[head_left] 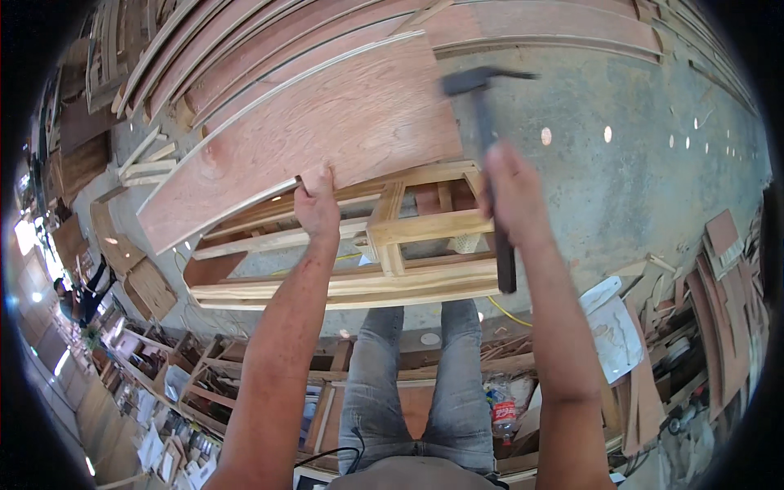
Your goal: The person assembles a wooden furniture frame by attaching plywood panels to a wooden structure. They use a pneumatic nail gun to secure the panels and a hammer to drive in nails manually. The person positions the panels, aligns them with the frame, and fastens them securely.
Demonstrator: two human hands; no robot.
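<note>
My right hand (516, 196) is wrapped round the dark handle of a claw hammer (483, 116), raised with its head away from me and slightly blurred. Close to the near edge of a reddish plywood panel (327, 114), my left hand (317, 208) grips the panel at a small notch. That panel lies tilted across the far side of a pale timber frame (389, 214) with crosspieces and open bays. The hammer head is apart from the panel, just past its right end. Whether my left fingers also pinch a nail cannot be made out.
Long plywood boards (269, 51) are stacked at the far left, with loose wood strips (151, 167) beside them. Scrap boards (723, 327) pile up at the right. Near my legs lie offcuts and a red-labelled bottle (504, 415). A yellow cord (508, 313) crosses the concrete floor (629, 188).
</note>
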